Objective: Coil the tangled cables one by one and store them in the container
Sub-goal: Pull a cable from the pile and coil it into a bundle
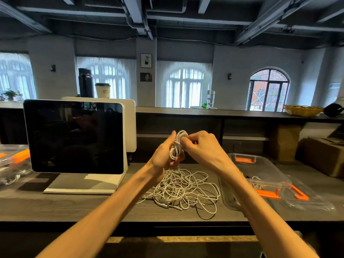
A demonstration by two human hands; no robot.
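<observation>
Now both hands' fingers pinch the raised coiled cable.

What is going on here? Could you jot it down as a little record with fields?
left hand: grips a white cable coil
right hand: pinches the coil's top
cable pile: tangled, on the table, below the hands
container: clear, orange clips, right of the pile
lid: off, beside the container
screen: dark, at left

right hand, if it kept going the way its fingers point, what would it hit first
The right hand points leftward at the white coil it already pinches; just behind that sits the left hand. So the coil comes first, then probably the left palm, though depth is unclear.
</observation>
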